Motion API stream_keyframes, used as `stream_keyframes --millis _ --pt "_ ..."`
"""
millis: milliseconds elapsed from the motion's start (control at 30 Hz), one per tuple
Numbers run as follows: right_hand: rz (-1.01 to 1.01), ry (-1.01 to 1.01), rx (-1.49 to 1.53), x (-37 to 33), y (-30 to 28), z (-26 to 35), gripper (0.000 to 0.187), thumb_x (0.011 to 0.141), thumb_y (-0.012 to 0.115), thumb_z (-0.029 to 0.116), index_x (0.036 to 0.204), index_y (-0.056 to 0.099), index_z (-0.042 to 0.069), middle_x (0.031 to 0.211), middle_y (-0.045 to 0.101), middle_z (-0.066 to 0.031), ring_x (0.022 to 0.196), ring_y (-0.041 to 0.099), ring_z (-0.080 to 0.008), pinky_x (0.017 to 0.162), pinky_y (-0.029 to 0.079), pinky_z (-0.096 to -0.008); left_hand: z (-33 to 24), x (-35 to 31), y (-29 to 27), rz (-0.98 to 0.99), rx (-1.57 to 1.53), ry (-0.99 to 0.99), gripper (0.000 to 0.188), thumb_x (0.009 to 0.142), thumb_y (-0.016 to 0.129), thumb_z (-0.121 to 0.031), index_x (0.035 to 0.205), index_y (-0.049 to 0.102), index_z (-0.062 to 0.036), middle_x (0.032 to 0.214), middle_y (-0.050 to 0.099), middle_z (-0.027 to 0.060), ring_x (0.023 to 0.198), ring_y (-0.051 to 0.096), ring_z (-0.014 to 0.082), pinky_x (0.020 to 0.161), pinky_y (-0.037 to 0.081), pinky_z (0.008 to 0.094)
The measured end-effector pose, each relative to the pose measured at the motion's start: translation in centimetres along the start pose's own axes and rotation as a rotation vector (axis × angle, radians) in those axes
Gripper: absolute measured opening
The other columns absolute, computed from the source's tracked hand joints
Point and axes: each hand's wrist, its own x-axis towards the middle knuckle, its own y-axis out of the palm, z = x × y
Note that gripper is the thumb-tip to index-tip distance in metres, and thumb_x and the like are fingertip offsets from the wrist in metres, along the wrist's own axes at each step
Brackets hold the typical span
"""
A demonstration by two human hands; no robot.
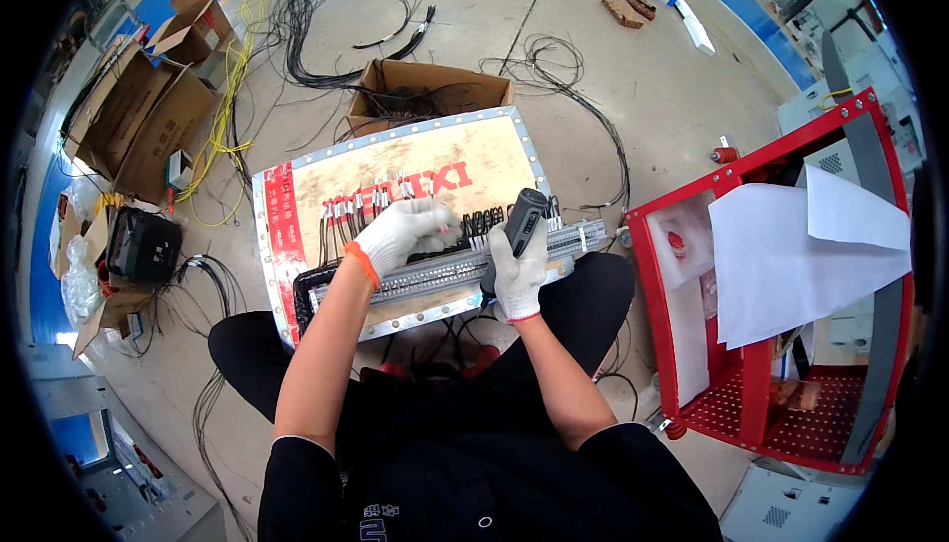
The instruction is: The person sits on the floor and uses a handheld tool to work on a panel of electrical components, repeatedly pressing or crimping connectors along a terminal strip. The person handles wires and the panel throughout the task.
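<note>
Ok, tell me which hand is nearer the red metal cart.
Right. The right hand grips a dark electric screwdriver over the terminal strip, closer to the red cart. The left hand sits farther left, on the wires.

Wiring at the terminal strip

My right hand [518, 267] grips an electric screwdriver [516, 233]; my left hand [403, 230] pinches wires [348, 212] on the terminal strip [435, 276].

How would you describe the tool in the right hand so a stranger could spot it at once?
Start at the metal-edged board lying on the floor before the person. Along its near edge runs a long grey terminal strip. The right hand grips a dark, stubby powered screwdriver upright over that strip; it is the only thick black cylinder among thin wires.
</note>
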Motion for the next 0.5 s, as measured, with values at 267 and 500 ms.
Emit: stream_keyframes --millis 267,500 --pt "-0.017 -0.065 -0.151 0.1 -0.1 0.2 0.031 0.09 0.068 0.02 0.109 0.054 0.001 0.088 0.06 -0.0073 0.074 0.06 -0.0164 0.07 0.051 -0.0328 2.5 1.3 1.0 -0.076 0.036 0.104 0.066 0.086 0.075 -0.004 0.146 0.05 -0.0008 0.091 0.07 -0.0009 0.074 0.057 0.0034 0.061 0.041 0.02" --pt "-0.025 -0.055 -0.107 -0.1 0.0 0.2 0.03 0.09 0.068 0.019 0.109 0.055 0.0 0.087 0.062 -0.0073 0.072 0.061 -0.0162 0.07 0.051 -0.0321 2.6 2.0 2.0 -0.24 0.146 0.13 0.057 0.085 0.077 -0.008 0.139 0.06 -0.0039 0.088 0.068 -0.003 0.072 0.057 0.0032 0.059 0.041 0.0201"
